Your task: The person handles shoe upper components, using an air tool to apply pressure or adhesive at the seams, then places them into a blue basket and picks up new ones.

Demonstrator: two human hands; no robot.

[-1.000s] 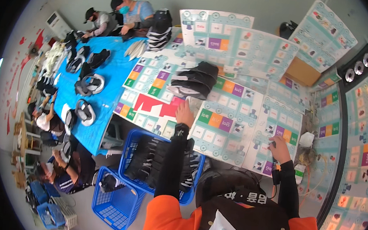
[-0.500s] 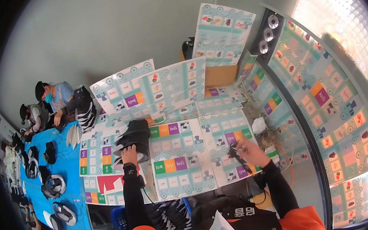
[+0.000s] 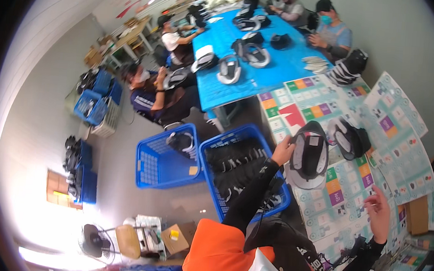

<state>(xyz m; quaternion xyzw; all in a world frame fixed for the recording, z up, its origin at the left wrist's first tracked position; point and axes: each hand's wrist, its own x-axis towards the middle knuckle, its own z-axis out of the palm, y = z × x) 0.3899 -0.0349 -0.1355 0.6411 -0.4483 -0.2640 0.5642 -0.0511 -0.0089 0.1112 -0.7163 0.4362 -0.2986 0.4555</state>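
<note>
My left hand (image 3: 283, 150) grips the edge of a black cap (image 3: 309, 152), its fingers closed on the side. The cap is turned so that its inside shows, with a pale label in the crown and a grey brim toward me. Just beyond it on the table, more dark caps (image 3: 349, 138) lie nested together. To the right, my right hand (image 3: 377, 212) hovers above the printed sheets, fingers apart and nothing seen in them. Near that wrist sits a small dark object (image 3: 357, 247), too blurred to name.
Printed boards (image 3: 399, 114) stand along the table's far right side. On my left are a blue crate (image 3: 279, 201) packed with caps and another blue crate (image 3: 146, 165) holding one cap. Several people work around a blue-covered table (image 3: 215, 92) with caps on it. A fan (image 3: 95, 240) stands lower left.
My view has swung left, bringing the crates and blue table into fuller sight. A cap has come away from the stack in my left hand. The right hand has moved off the small dark object.
</note>
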